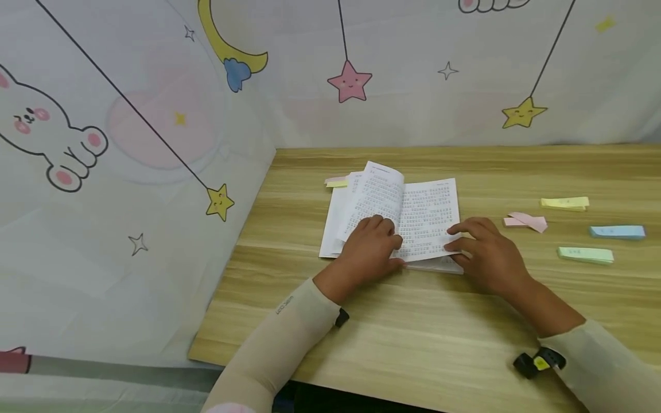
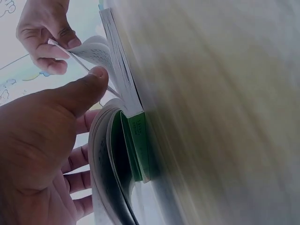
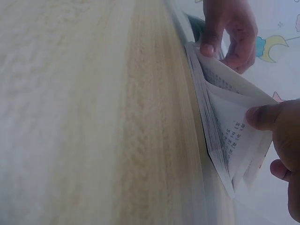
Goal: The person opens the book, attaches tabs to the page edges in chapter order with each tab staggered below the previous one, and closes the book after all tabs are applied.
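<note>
An open book with printed pages lies on the wooden table, and part of its green cover shows in the left wrist view. My left hand rests across the left-hand pages near the gutter, where they curve upward. Its thumb reaches over the inner part of the book. At the right page's outer lower edge, my right hand pinches a leaf between thumb and fingers. That leaf is lifted away from the pages below it. Pink and yellow sticky tabs stick out from the book's upper left edge.
To the right lie paper strips: a yellow strip, crossed pink strips, a blue strip and a green strip. A cartoon-printed cloth hangs behind and left of the table.
</note>
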A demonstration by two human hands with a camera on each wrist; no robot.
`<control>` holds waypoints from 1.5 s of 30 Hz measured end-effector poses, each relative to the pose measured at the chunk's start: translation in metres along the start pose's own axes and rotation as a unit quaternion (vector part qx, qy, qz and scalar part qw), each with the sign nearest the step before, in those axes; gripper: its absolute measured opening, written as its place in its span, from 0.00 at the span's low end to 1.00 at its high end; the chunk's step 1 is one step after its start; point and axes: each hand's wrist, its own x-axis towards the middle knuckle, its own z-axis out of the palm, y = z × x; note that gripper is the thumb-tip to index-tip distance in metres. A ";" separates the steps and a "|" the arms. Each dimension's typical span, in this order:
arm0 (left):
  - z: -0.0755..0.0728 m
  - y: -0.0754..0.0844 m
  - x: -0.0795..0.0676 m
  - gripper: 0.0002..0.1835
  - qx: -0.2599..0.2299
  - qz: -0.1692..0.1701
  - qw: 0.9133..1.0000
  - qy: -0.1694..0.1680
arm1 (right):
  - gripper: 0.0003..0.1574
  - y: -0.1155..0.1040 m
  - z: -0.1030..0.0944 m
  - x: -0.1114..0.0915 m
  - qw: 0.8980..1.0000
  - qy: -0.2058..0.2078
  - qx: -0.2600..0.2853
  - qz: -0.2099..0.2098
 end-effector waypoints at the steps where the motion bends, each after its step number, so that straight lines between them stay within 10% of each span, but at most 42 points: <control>1: 0.000 0.000 -0.001 0.21 -0.005 -0.003 1.000 0.002 | 0.17 0.000 0.000 -0.001 1.000 -0.002 0.000 -0.001; 15: 0.003 -0.009 0.000 0.26 -0.025 -0.040 0.999 0.026 | 0.37 0.001 -0.002 -0.001 0.999 0.012 -0.007 0.039; 20: 0.006 -0.010 0.001 0.50 -0.005 -0.051 0.993 0.102 | 0.16 0.004 -0.002 -0.003 1.000 0.018 0.003 -0.016; 29: -0.004 -0.006 0.000 0.13 0.080 -0.009 0.997 0.009 | 0.15 0.006 0.000 -0.005 0.999 -0.002 0.001 -0.040; 37: 0.000 0.000 -0.001 0.32 0.005 -0.017 1.000 -0.016 | 0.20 0.004 -0.004 -0.002 0.999 0.015 -0.010 -0.045; 45: 0.004 0.000 0.000 0.25 0.008 -0.049 0.999 0.009 | 0.25 -0.001 -0.004 -0.002 1.000 0.028 -0.006 -0.007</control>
